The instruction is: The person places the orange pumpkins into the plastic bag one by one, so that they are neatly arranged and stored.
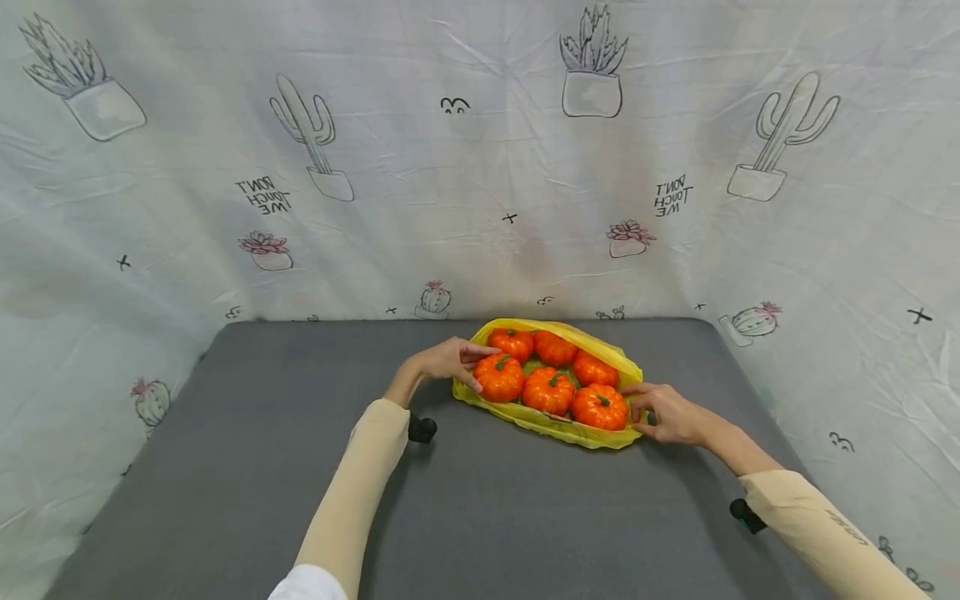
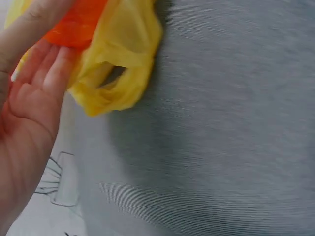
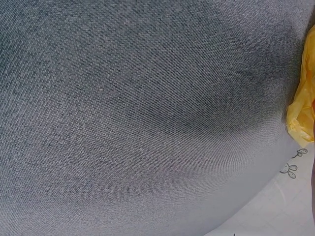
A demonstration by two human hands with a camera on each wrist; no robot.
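Observation:
A yellow plastic bag (image 1: pixel 558 427) lies spread with its mouth up on the grey table, holding several orange toy pumpkins (image 1: pixel 549 390). At its left end my left hand (image 1: pixel 442 362) has thumb and fingers on either side of the front left pumpkin (image 1: pixel 498 379). In the left wrist view the fingers of that hand (image 2: pixel 34 103) touch the orange pumpkin (image 2: pixel 78 24), beside the bag's looped handle (image 2: pixel 118 93). My right hand (image 1: pixel 671 414) grips the bag's right end with curled fingers. In the right wrist view only the yellow bag's edge (image 3: pixel 301 118) shows clearly.
The grey cloth-covered table (image 1: pixel 285 467) stretches left and in front of the bag. Behind and at both sides hangs a pale curtain (image 1: pixel 405 183) printed with cacti. A dark wrist camera (image 1: pixel 422 430) juts from the left sleeve, another (image 1: pixel 747 515) from the right.

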